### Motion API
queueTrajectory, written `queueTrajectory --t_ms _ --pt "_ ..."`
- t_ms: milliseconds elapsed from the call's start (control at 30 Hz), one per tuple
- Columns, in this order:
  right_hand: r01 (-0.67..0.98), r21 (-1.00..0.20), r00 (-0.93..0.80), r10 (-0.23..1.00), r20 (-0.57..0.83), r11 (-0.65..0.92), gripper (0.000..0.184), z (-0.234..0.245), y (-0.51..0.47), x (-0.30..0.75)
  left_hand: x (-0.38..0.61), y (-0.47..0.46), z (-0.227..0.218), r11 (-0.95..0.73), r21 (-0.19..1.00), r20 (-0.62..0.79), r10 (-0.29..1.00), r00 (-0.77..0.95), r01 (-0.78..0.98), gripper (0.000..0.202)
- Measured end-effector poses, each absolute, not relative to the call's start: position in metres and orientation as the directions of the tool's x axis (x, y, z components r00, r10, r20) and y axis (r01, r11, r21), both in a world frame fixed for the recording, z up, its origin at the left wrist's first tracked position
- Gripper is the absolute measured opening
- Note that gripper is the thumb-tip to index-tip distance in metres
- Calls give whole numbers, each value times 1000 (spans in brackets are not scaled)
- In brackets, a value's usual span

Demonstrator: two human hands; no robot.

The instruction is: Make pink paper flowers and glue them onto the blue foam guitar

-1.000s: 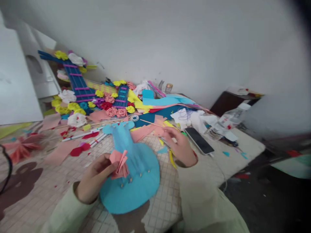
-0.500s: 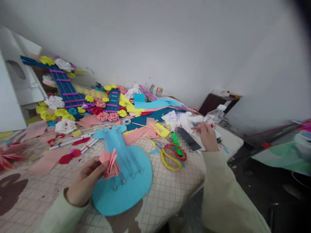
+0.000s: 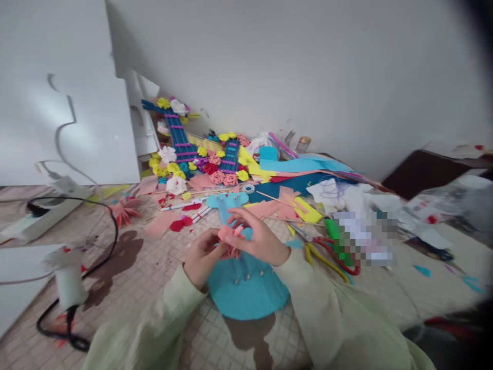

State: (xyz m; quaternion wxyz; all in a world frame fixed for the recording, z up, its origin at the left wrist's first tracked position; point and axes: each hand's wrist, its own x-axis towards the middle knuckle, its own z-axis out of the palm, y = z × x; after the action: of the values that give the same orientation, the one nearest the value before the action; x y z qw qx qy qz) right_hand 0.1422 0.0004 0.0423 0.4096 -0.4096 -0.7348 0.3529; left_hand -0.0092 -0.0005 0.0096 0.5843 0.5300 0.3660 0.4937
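Head camera: gripping folded pink paper (image 3: 224,233) in left hand (image 3: 202,258) over blue guitar (image 3: 247,297), touching it with right hand (image 3: 265,242), grip unclear; best to pinch lightly, keeping folds uncrushed.

Right hand (image 3: 265,244) joins left hand (image 3: 203,255) at the pink folded paper (image 3: 225,234)

No longer stretched out well right of the blue guitar (image 3: 246,300), the right hand is back above it, fingers on the paper. The paper now sits over the base of the guitar's neck instead of its left shoulder. Right of the guitar, the phone (image 3: 367,241), partly pixelated, turns from dark to pale.
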Motion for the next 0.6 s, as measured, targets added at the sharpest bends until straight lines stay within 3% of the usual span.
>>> queueTrajectory --t_ms 300,600 --pt "140 -967 -319 935 158 211 33 13 -1 151 -5 -3 10 114 975 -69 971 230 -190 26" --pt "125 -985 -334 940 73 121 12 10 -2 150 -7 -2 7 75 986 -37 970 242 -149 25"
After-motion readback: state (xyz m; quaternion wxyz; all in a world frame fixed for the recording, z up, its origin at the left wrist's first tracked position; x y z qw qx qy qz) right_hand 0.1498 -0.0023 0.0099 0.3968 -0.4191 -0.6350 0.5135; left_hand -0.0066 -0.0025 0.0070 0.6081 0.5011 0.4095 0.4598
